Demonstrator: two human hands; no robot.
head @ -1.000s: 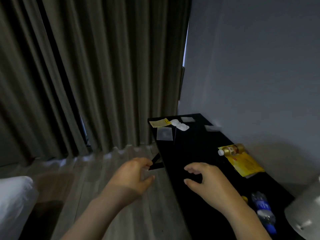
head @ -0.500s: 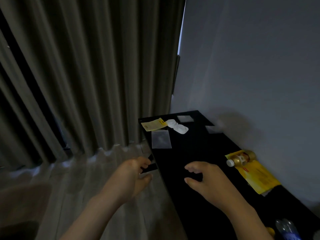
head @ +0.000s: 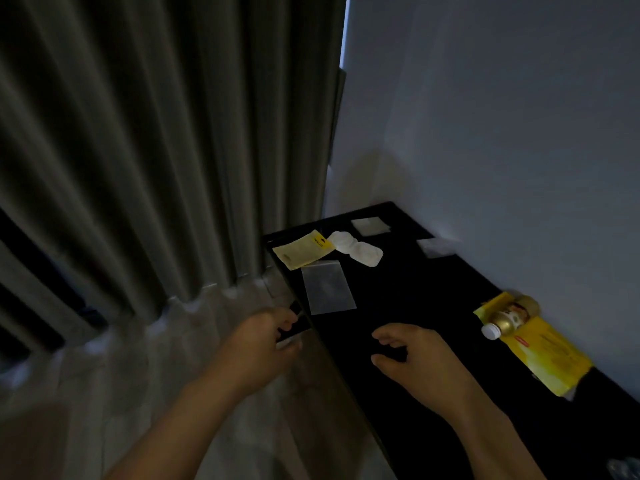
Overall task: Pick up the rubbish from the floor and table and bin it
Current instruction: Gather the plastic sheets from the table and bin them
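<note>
Right hand (head: 419, 362) hovers relaxed, empty, over the black worktop (head: 415, 299); left hand (head: 259, 348) curled, grip unclear; clear plastic sachet (head: 327, 289) lies just ahead.

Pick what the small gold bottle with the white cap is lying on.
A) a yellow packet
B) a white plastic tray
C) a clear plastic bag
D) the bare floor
A: the gold bottle lies on its side on top of the yellow packet, which rests on the black table.
</note>
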